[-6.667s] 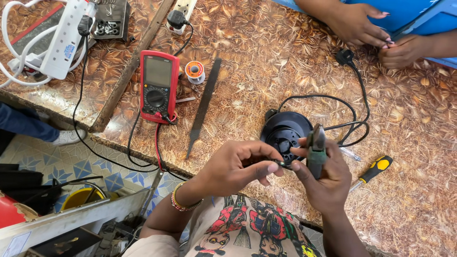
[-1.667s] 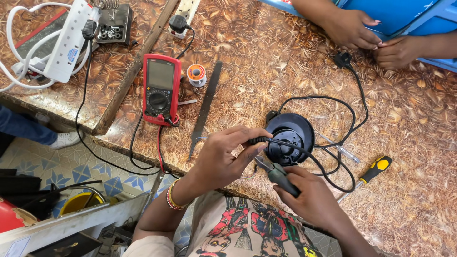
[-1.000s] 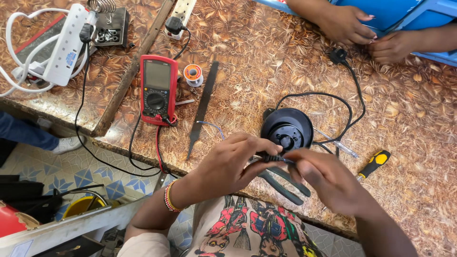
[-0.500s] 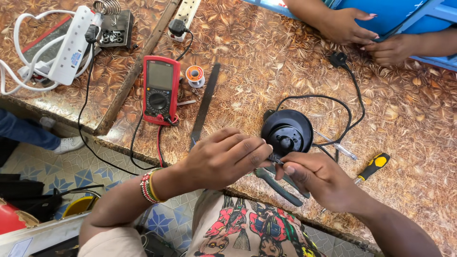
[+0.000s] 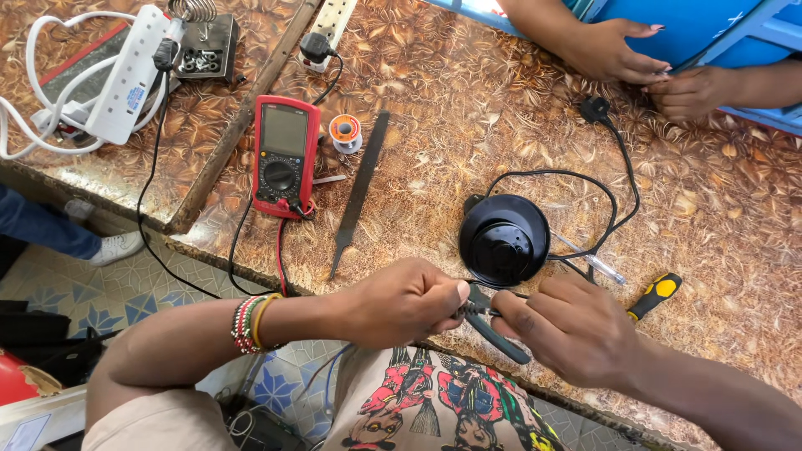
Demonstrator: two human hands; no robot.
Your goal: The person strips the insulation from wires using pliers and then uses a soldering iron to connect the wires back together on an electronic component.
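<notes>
Black thin wire ends (image 5: 478, 310) pinched between left hand (image 5: 401, 302) and right hand (image 5: 576, 327) at the patterned brown table (image 5: 468, 92) edge, dark-handled pliers (image 5: 499, 330) beneath, round black base (image 5: 504, 240) just beyond, red multimeter (image 5: 284, 156) farther left.

Just one camera here, strapped to the person's head and pointing almost straight down over the near edge of the counter (image 5: 468, 67). It sits close above the left hand (image 5: 401, 302) and right hand (image 5: 576, 330), with tiled floor (image 5: 109, 288) bottom left and another person's hands (image 5: 643, 71) at the far top edge.
</notes>
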